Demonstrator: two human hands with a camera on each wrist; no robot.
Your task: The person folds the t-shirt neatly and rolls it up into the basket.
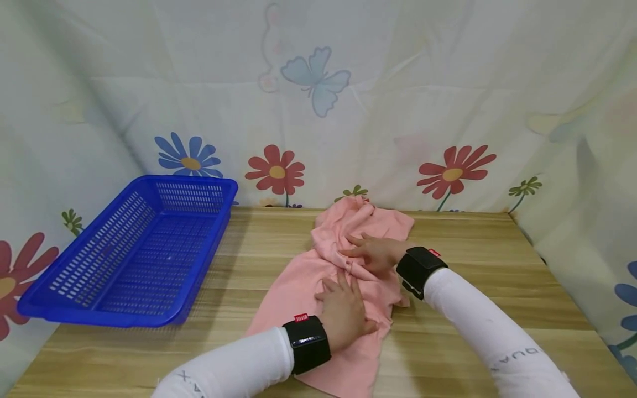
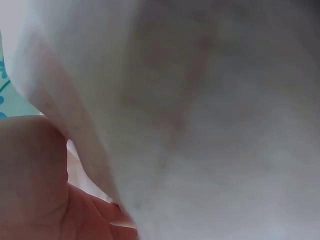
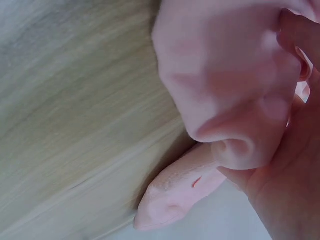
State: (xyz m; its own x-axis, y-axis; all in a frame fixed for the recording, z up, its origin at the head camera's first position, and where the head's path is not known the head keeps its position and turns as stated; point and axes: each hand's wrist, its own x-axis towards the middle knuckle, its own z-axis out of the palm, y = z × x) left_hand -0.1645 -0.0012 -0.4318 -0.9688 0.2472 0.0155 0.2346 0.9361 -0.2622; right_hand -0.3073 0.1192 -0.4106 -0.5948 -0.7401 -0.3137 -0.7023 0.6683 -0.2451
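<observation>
A pink cloth (image 1: 298,293) lies rumpled on the table, bunched in the middle and at its far end, with a flatter part toward the near edge. My left hand (image 1: 343,315) rests on its near half with the fingers spread. Farther up and to the right, my right hand (image 1: 375,252) lies on the bunched folds, its fingers pointing left. In the right wrist view, folds of the cloth (image 3: 215,75) lie against the thumb and fingers of that hand (image 3: 290,175). Blurred pale fabric (image 2: 200,150) fills most of the left wrist view, beside part of the left hand (image 2: 30,175).
A blue perforated plastic basket (image 1: 186,287) stands at the left of the wooden table (image 1: 463,331). Behind and on both sides hangs a pale curtain (image 1: 378,121) printed with flowers and a butterfly. The cloth's far end reaches the table's back edge.
</observation>
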